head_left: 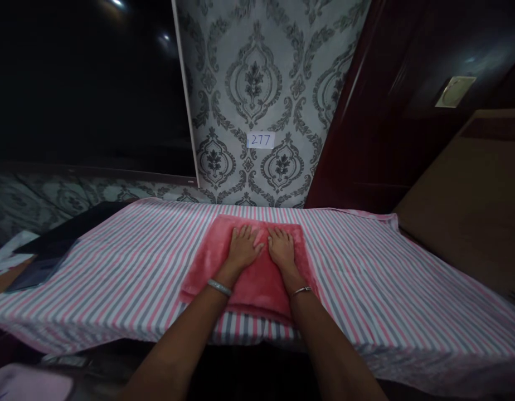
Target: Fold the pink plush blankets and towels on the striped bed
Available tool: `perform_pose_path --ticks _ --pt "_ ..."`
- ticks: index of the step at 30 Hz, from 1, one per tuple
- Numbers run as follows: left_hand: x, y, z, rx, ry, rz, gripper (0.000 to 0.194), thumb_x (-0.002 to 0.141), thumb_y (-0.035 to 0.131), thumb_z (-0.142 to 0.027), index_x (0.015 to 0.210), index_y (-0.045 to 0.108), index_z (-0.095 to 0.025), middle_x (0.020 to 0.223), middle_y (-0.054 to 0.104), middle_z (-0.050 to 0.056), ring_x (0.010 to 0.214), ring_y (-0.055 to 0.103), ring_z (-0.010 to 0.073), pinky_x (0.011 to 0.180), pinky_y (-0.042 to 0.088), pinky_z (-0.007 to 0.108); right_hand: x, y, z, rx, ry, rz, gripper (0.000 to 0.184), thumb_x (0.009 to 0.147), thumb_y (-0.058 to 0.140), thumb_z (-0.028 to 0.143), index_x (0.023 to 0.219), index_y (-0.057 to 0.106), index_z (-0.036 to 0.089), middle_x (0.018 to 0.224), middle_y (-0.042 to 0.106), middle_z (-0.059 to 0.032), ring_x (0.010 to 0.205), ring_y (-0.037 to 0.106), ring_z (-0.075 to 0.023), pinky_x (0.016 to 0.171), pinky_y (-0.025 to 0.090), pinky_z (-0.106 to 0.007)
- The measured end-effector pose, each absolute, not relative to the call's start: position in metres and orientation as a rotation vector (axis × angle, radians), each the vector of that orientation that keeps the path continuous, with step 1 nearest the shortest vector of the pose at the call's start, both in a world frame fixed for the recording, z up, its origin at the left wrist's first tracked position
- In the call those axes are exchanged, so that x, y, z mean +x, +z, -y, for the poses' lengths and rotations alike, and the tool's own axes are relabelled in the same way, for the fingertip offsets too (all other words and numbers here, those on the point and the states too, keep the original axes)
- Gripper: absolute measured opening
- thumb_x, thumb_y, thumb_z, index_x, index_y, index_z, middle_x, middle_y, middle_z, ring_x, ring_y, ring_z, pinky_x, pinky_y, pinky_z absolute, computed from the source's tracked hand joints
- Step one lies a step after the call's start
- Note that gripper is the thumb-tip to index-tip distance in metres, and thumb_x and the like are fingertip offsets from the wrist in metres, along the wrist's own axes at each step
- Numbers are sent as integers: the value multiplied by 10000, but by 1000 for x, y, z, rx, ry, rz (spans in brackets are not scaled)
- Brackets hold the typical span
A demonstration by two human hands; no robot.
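A plush pink-red cloth (257,278), folded into a rough square and resembling a fleece blanket or large towel, lies in the middle of the table. My left hand (243,247) rests flat on its upper middle, fingers spread and thumb pointing right. Just to the right, my right hand (281,248) also presses flat on the cloth, its fingers stretched toward the far edge. A small gap separates the two hands. Neither grips anything. Each wrist wears a bracelet.
A striped tablecloth (132,267) covers the table and hangs over its front edge. Behind are patterned wallpaper with a "277" label (261,140) and a large dark screen (90,89). A brown box-like panel (470,206) stands at right; dark flat items (44,267) lie at left.
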State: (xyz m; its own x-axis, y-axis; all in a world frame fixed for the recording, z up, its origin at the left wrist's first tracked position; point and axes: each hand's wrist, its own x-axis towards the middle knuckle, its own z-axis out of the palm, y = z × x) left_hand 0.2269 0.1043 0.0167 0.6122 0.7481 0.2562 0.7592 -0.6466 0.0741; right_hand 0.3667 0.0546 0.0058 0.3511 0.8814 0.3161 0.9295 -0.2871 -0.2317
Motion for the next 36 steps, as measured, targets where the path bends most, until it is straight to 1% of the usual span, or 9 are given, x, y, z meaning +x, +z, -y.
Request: perform_pose_path --ticks 6,10,13,16,19,23,27,31,36 --pt "174 24 -121 -2635 -255 1591 657 1008 304 -519 1553 362 -158 1645 276 125 1534 221 298 1232 143 588 366 7 -53 -2247 -159 1589 482 1018 347 241 1461 529 180 1514 502 -98 1403 412 -267 1174 227 -450" --pt "140 23 -122 -2575 -196 1865 675 1007 249 -523 1588 277 -182 1676 185 90 1543 184 306 1213 208 599 366 9 -53 -2246 -130 1572 478 1020 349 246 1457 534 191 1513 506 -81 1404 408 -267 1180 219 -449" --pt "129 24 -121 -2591 -178 1953 665 1006 236 -508 1596 256 -202 1683 167 77 1543 186 299 1205 259 567 365 8 -53 -2249 -113 1561 474 1024 354 258 1460 531 203 1517 502 -79 1411 399 -263 1184 213 -441" --pt "128 32 -125 -2615 -135 2005 674 997 254 -522 1594 264 -208 1683 170 78 1542 181 323 1196 262 592 366 7 -54 -2235 -79 1550 475 1027 352 264 1466 522 201 1534 480 -82 1419 395 -259 1193 205 -435" --pt "139 50 -135 -2574 -184 1974 680 992 279 -514 1581 291 -173 1673 199 119 1541 174 343 1198 219 631 371 16 -58 -2224 -34 1512 486 1009 381 234 1470 508 151 1509 506 -110 1394 437 -248 1172 262 -386" --pt "179 78 -149 -2723 -286 1628 637 1001 303 -428 1576 295 -152 1662 218 145 1546 170 308 1219 180 602 383 45 -71 -2227 -60 1436 508 982 367 172 1468 502 105 1439 568 -144 1303 531 -234 1096 354 -325" --pt "234 81 -155 -2870 -298 1373 578 1008 333 -408 1556 345 -227 1650 282 92 1541 202 271 1225 190 571 388 59 -78 -2247 -116 1387 493 1010 330 216 1468 507 171 1455 553 -127 1309 512 -272 1111 330 -431" --pt "263 52 -150 -2917 -300 1276 508 1016 342 -415 1474 480 -244 1575 433 103 1478 353 284 1194 265 565 388 33 -69 -2317 -185 1439 430 1021 379 296 1376 593 181 1376 611 -143 1310 483 -324 1132 242 -542" --pt "263 24 -146 -2888 -364 1246 496 1035 276 -394 1425 530 -221 1472 551 115 1403 441 282 1167 298 549 392 4 -62 -2342 -288 1512 425 1028 372 318 1344 617 172 1351 626 -143 1288 481 -324 1126 218 -539"
